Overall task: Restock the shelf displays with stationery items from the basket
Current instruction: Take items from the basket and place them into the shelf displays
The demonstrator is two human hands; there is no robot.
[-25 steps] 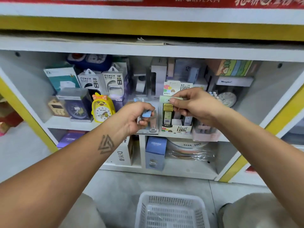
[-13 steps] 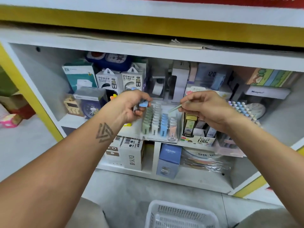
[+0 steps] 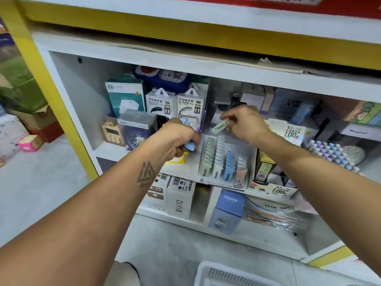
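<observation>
Change: my right hand had lifted, pinching a green case above the rack | left hand gripped blue cases beside it | green row next | basket below.

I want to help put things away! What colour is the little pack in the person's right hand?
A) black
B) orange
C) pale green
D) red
C: the right hand pinches a pale green pack just above the clear display tray, which already holds a row of matching green packs.
</observation>
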